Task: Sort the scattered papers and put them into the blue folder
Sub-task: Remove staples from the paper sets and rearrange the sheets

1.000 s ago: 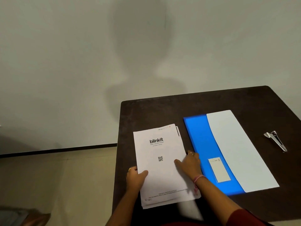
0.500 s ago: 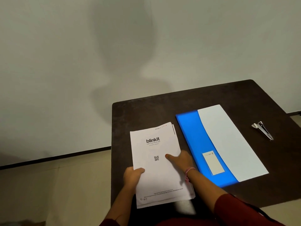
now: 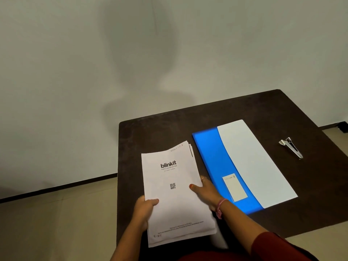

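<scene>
A stack of white papers (image 3: 175, 196), its top sheet printed "blinkit" with a QR code, lies near the front left of the dark table (image 3: 226, 113). My left hand (image 3: 146, 210) grips the stack's left edge, thumb on top. My right hand (image 3: 204, 191) holds the stack's right edge, thumb lying on the top sheet and fingers under the edge. The blue folder (image 3: 212, 159) lies closed to the right of the stack, with a pale label and a white panel (image 3: 254, 162) over its right half.
A metal clip (image 3: 291, 147) lies on the table's right side. The table's left edge is just beside the stack, with beige floor (image 3: 56, 223) below. A grey wall stands behind the table.
My right hand slid from lying flat on the sheet to the stack's right edge. The stack's near end has lifted slightly toward me. The camera view shifted.
</scene>
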